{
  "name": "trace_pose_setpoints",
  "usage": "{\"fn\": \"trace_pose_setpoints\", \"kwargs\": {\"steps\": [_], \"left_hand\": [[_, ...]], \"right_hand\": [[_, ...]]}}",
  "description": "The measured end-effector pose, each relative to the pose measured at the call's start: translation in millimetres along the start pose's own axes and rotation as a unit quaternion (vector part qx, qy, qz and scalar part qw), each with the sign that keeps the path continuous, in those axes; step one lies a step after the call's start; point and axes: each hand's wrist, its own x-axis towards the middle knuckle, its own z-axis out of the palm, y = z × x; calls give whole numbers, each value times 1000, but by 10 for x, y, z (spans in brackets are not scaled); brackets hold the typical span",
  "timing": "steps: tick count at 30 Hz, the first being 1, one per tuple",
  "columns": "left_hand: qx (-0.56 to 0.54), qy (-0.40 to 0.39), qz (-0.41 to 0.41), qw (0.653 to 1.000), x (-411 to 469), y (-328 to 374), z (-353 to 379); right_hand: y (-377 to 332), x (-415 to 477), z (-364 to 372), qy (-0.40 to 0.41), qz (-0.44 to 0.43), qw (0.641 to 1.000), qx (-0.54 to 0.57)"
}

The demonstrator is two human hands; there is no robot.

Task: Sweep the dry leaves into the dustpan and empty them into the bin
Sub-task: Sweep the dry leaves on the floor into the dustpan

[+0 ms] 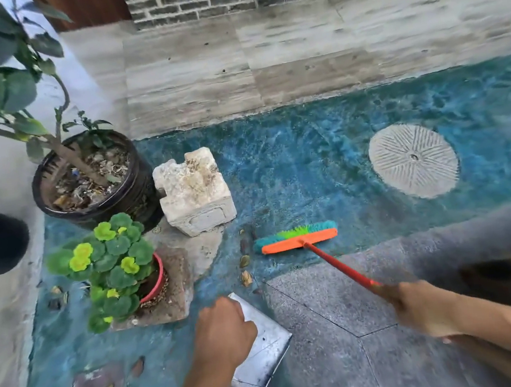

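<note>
My right hand (417, 305) grips the red handle of a broom (296, 236) with an orange head and green-blue bristles, resting on the blue floor. My left hand (223, 332) is closed on a flat metal dustpan (265, 356) lying on the floor below the broom head. A few dry leaves (245, 270) lie in a line just left of the broom head, between it and the dustpan's far edge. More leaves (138, 366) are scattered at the lower left. No bin is in view.
A stone block (194, 193) stands beyond the leaves. A large dark pot (95, 185) with a small tree and a red pot (159, 279) of green plants sit to the left. A round drain cover (414, 160) lies at right. A stone wall (266, 66) runs behind.
</note>
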Motion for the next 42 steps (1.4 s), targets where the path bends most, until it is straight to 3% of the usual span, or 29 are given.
{"fn": "trace_pose_setpoints", "kwargs": {"steps": [6, 15, 25, 31, 36, 42], "left_hand": [[-1, 6, 2, 1000, -13, -6, 8], [-7, 35, -26, 999, -28, -355, -62], [-26, 26, -28, 999, -217, -438, 4], [4, 18, -3, 1000, -346, -505, 35], [-10, 10, 11, 1000, -445, -518, 0], [-10, 10, 3, 1000, -637, -609, -146]], "right_hand": [[144, -400, -342, 38, 24, 995, 84], [-764, 762, -313, 73, 9, 996, -47], [-2, -182, 485, -7, 4, 999, -50], [383, -651, 325, 5, -11, 999, -43], [-116, -284, 136, 63, -43, 996, -39], [-1083, 225, 301, 63, -30, 997, -45]]}}
